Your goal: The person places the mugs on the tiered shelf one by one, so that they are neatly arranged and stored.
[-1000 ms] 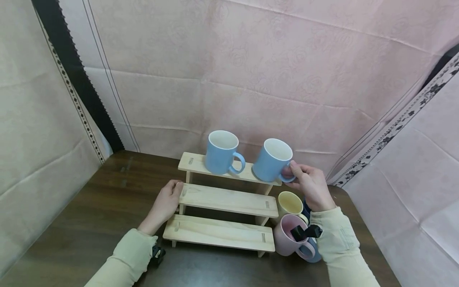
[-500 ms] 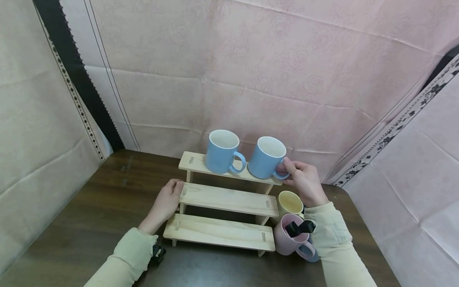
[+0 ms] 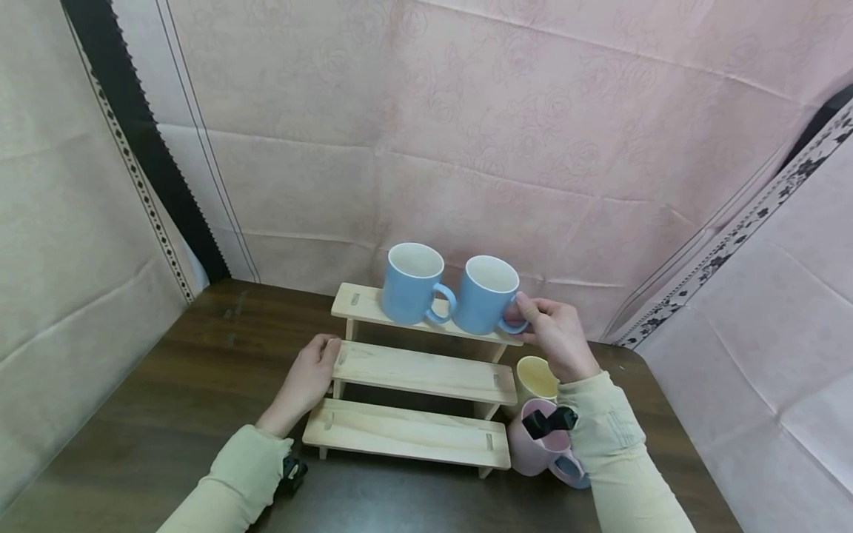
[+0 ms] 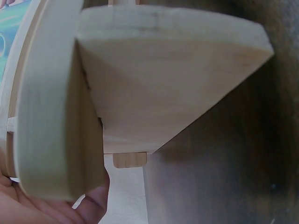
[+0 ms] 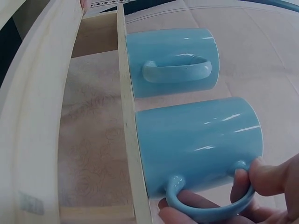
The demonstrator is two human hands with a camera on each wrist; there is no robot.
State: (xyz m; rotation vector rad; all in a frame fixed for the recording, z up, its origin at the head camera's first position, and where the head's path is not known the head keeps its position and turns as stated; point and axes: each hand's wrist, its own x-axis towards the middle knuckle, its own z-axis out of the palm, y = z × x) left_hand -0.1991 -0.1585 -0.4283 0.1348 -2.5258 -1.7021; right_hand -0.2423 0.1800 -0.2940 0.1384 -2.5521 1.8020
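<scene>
A three-step wooden rack stands on the table. On its top step are two blue mugs: the left one upright with its handle to the right, the other close beside it. My right hand pinches the right mug's handle; in the right wrist view, thumb and fingers curl round that handle, and the mug's base meets the step. My left hand grips the left end of the middle step. In the left wrist view its fingers curl behind the wooden edge.
Right of the rack, a yellow mug and a pink mug stand on the dark table, with part of a blue mug behind the pink one. A pale cloth hangs behind the rack.
My right hand has moved the right blue mug leftward along the top step, closer to the left mug. My left hand has stayed on the rack.
</scene>
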